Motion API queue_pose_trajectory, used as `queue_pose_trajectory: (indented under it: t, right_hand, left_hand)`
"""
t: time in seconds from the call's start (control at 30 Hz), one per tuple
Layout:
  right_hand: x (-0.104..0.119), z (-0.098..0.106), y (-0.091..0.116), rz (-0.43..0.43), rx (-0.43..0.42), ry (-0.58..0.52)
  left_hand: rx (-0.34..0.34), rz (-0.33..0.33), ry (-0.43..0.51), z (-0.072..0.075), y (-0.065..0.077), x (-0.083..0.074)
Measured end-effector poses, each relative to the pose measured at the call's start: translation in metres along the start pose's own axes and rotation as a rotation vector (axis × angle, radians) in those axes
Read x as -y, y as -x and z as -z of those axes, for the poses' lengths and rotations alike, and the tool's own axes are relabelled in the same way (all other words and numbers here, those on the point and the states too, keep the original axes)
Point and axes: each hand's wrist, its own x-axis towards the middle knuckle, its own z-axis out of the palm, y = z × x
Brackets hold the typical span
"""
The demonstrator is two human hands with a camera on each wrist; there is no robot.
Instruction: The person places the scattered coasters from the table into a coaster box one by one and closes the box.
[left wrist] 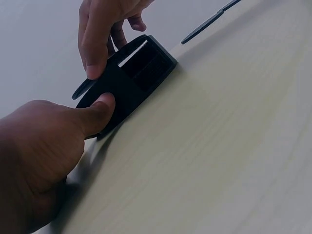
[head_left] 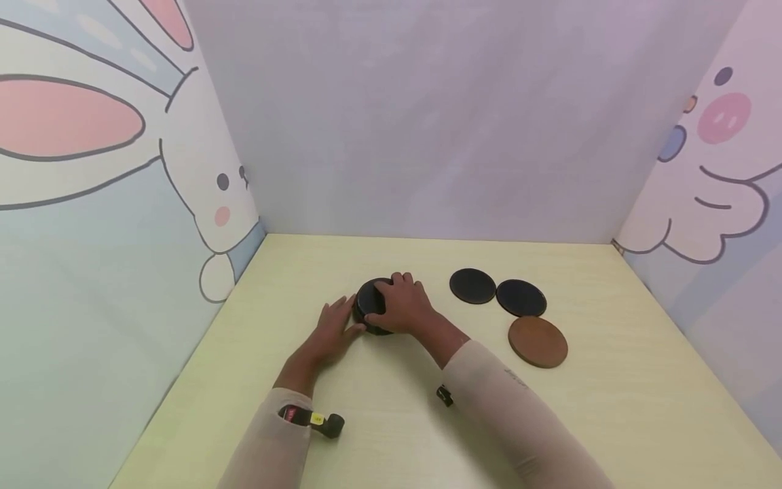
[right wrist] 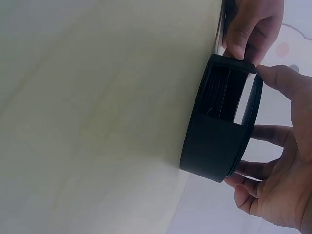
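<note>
A round black coaster holder (right wrist: 209,141) with a cut-out in its side stands on the table, several thin discs visible through the slot. My left hand (head_left: 332,331) grips it from the left, thumb (left wrist: 105,103) against its outer wall. From above, my right hand (head_left: 404,305) holds a black coaster (right wrist: 252,105) by its edge, with thumb and fingertips spread round it. That coaster lies over the holder's top, slightly tilted, one edge sticking out in the left wrist view. My right palm hides part of it in the head view.
To the right on the pale wooden table (head_left: 379,435) lie two black coasters (head_left: 473,286) (head_left: 521,298) and a brown coaster (head_left: 537,341), close together. A plain backdrop (head_left: 421,136) and cartoon-printed side walls (head_left: 91,285) enclose the table.
</note>
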Motion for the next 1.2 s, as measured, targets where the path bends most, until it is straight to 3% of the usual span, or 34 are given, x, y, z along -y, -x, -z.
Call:
queue_pose_trajectory:
  t: [0.37, 0.73, 0.93, 1.2]
  right_hand:
    - [-0.006, -0.005, -0.001, 0.012, -0.007, 0.023]
    - [-0.017, 0.000, 0.000, -0.014, -0.059, -0.026]
    - [-0.032, 0.008, -0.002, -0.092, -0.097, -0.089]
    - [-0.062, 0.017, -0.007, -0.283, -0.114, -0.210]
  left_hand:
    - [0.004, 0.002, 0.004, 0.001, 0.000, -0.002]
    - [0.002, -0.008, 0.020, 0.003, 0.001, -0.004]
    - [0.000, -0.019, 0.014, 0.003, 0.002, -0.004]
    - [-0.010, -0.031, 0.027, 0.002, 0.005, -0.002]
